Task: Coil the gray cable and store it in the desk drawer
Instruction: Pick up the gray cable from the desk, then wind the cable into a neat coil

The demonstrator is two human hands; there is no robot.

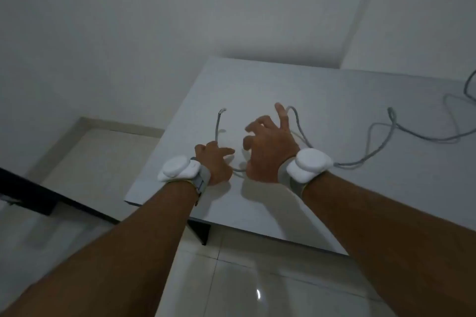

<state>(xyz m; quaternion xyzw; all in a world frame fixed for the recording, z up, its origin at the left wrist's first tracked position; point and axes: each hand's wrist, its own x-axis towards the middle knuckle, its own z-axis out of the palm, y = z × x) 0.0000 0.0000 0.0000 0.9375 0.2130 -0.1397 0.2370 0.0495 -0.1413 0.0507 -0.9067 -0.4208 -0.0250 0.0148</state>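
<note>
your left hand (215,162) is pinching the gray cable (373,141) near its end; your right hand (270,147), fingers spread, is hooking a loop, slack trailing off rightward.

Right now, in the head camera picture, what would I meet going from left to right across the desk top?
Cable end plug → left hand gripping the gray cable → right hand, fingers spread → white wrist device → loose cable loops → cable running off the right edge, all on the desk.
</note>
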